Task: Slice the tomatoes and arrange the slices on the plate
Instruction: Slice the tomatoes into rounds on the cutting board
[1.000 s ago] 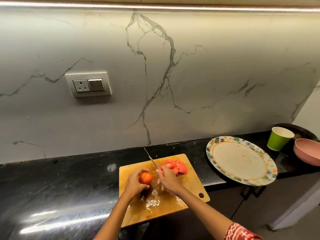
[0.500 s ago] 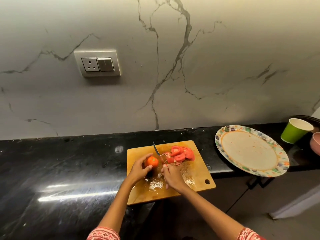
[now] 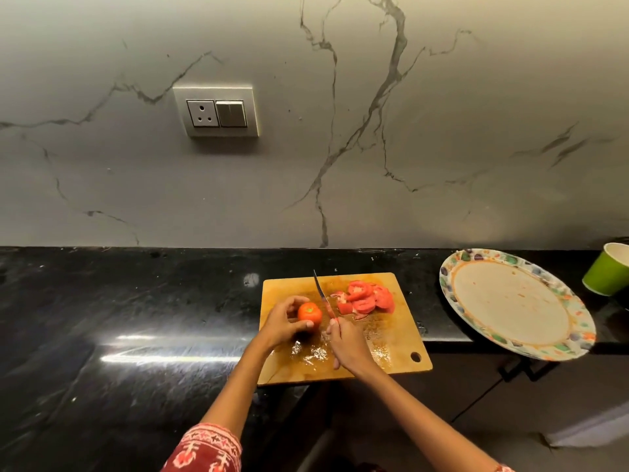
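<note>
A wooden cutting board (image 3: 401, 356) lies on the black counter. My left hand (image 3: 280, 321) grips a whole red tomato (image 3: 309, 313) on the board's left side. My right hand (image 3: 345, 345) holds a knife (image 3: 321, 296); its blade points away from me and stands just right of the tomato. A pile of tomato slices (image 3: 366, 298) lies on the board's far right part. The large patterned plate (image 3: 476, 270) sits to the right of the board with no slices on it.
A green paper cup (image 3: 607, 274) stands at the right edge beyond the plate. The plate overhangs the counter's front edge. A wall socket (image 3: 216, 112) is set in the marble backsplash. The black counter (image 3: 119, 301) stretches left of the board.
The view has tilted down and shifted, so the board sits closer to centre. Both hands stay on the board; the knife blade stays beside the held tomato.
</note>
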Action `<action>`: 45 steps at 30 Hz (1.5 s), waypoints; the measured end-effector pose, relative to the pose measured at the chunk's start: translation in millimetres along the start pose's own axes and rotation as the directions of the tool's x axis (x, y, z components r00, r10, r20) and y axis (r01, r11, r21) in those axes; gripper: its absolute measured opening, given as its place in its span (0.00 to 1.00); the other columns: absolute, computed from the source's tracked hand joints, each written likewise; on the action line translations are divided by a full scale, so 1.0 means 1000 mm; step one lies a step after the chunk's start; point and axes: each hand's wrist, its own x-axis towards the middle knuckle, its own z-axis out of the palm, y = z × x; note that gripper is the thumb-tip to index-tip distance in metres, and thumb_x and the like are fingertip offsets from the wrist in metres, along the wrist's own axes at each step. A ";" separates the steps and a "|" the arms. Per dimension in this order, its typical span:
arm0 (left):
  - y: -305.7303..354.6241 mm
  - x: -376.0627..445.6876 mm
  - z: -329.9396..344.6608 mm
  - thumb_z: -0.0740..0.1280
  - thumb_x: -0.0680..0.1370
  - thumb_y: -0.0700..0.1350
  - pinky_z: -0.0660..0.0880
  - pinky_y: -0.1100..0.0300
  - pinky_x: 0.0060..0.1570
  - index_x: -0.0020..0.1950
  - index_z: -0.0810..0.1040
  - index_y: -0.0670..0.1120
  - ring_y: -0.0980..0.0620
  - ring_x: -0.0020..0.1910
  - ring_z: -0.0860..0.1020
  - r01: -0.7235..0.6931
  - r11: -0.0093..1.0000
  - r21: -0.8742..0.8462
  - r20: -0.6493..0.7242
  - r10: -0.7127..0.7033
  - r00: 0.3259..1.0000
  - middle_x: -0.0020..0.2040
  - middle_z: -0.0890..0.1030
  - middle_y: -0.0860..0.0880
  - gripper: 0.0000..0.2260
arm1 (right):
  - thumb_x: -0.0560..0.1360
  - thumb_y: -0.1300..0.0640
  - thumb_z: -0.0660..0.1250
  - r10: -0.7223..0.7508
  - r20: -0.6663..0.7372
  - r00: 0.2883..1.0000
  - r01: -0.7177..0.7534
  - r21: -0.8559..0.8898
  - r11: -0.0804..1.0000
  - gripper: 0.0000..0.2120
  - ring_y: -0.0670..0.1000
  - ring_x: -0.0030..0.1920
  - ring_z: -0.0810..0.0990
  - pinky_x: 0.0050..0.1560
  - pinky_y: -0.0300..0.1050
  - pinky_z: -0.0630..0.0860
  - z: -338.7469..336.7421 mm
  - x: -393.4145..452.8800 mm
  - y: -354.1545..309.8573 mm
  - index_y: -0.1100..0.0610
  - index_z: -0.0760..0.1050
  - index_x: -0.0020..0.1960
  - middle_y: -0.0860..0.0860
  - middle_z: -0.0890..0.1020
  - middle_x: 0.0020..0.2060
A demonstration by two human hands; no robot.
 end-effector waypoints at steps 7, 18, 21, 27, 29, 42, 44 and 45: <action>-0.004 0.001 0.002 0.67 0.76 0.40 0.61 0.55 0.69 0.73 0.61 0.41 0.46 0.72 0.62 0.031 0.982 0.185 0.035 -0.038 0.999 0.73 0.63 0.44 0.28 | 0.82 0.53 0.48 0.044 0.028 0.999 -0.043 -0.030 0.999 0.17 0.48 0.24 0.75 0.20 0.34 0.66 0.015 -0.005 -0.002 0.62 0.69 0.46 0.54 0.75 0.35; -0.004 0.001 0.019 0.74 0.69 0.41 0.69 0.61 0.59 0.68 0.69 0.42 0.47 0.66 0.69 0.006 0.992 0.130 -0.125 0.010 0.992 0.67 0.71 0.44 0.29 | 0.82 0.55 0.50 0.022 -0.117 0.993 -0.054 -0.275 0.960 0.13 0.55 0.45 0.79 0.38 0.44 0.68 0.020 -0.012 -0.006 0.61 0.70 0.55 0.57 0.79 0.47; -0.003 0.002 0.020 0.74 0.69 0.41 0.70 0.54 0.63 0.69 0.69 0.43 0.46 0.66 0.69 0.030 0.993 0.115 -0.126 -0.015 0.992 0.68 0.71 0.43 0.29 | 0.82 0.56 0.49 0.020 -0.119 0.993 -0.058 -0.324 0.944 0.13 0.56 0.47 0.79 0.39 0.45 0.69 0.020 -0.014 -0.006 0.60 0.69 0.57 0.57 0.80 0.48; -0.005 -0.003 0.019 0.74 0.69 0.42 0.71 0.53 0.62 0.68 0.71 0.42 0.45 0.64 0.71 0.023 0.997 0.078 -0.156 -0.011 0.988 0.66 0.72 0.42 0.28 | 0.82 0.57 0.50 0.007 -0.111 0.994 -0.048 -0.371 0.927 0.12 0.57 0.50 0.79 0.41 0.45 0.68 0.024 -0.010 -0.011 0.61 0.68 0.58 0.58 0.79 0.50; -0.005 -0.004 0.018 0.74 0.70 0.42 0.71 0.53 0.63 0.67 0.71 0.41 0.45 0.64 0.71 0.006 0.995 0.097 -0.152 0.009 0.988 0.66 0.73 0.42 0.27 | 0.82 0.59 0.52 0.001 -0.101 0.995 -0.041 -0.389 0.920 0.10 0.57 0.51 0.79 0.42 0.45 0.69 0.025 -0.005 -0.015 0.61 0.68 0.58 0.58 0.79 0.51; -0.010 -0.004 0.017 0.74 0.69 0.41 0.69 0.61 0.57 0.67 0.71 0.40 0.47 0.64 0.72 0.054 0.997 0.056 -0.196 -0.042 0.980 0.66 0.73 0.43 0.28 | 0.81 0.62 0.48 -0.084 -0.109 0.991 0.010 -0.554 0.833 0.10 0.57 0.49 0.81 0.38 0.44 0.67 0.030 -0.017 0.000 0.60 0.66 0.57 0.56 0.80 0.49; -0.009 -0.003 0.019 0.74 0.69 0.41 0.70 0.59 0.60 0.67 0.71 0.40 0.46 0.64 0.71 0.043 0.996 0.082 -0.192 -0.027 0.981 0.65 0.73 0.42 0.27 | 0.81 0.63 0.49 -0.071 -0.103 0.992 0.005 -0.539 0.843 0.10 0.57 0.50 0.81 0.39 0.44 0.69 0.029 -0.010 -0.005 0.61 0.66 0.58 0.57 0.80 0.49; -0.009 -0.003 0.019 0.74 0.69 0.41 0.70 0.57 0.61 0.67 0.71 0.40 0.46 0.65 0.71 0.033 0.994 0.100 -0.183 -0.014 0.983 0.65 0.73 0.42 0.27 | 0.81 0.63 0.49 -0.056 -0.094 0.994 -0.002 -0.525 0.851 0.10 0.57 0.50 0.80 0.40 0.45 0.70 0.028 -0.007 -0.008 0.61 0.66 0.58 0.58 0.80 0.50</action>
